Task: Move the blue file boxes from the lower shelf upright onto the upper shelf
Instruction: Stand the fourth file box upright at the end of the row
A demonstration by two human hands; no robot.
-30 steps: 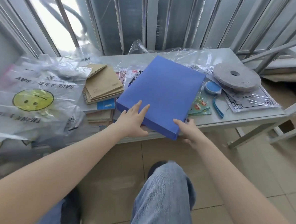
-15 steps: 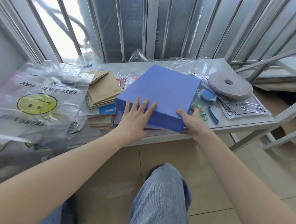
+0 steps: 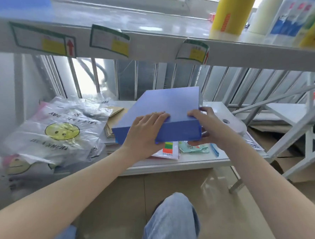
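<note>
Blue file box (image 3: pixel 164 112) sits tilted, far edge raised, lifted off the lower shelf (image 3: pixel 196 162) clutter. Left hand (image 3: pixel 145 131) clamps its near spine from 7 o'clock, fingers over the top; right hand (image 3: pixel 206 126) grips the corner at 4 o'clock, thumb above. Smiley plastic bag (image 3: pixel 60 128) lies at 9 o'clock. Upper shelf (image 3: pixel 157 49) spans 12 o'clock, bare ahead, a yellow bottle (image 3: pixel 229 14) toward 1. Judging so: lifted only; raising, turning upright and placing remain
</note>
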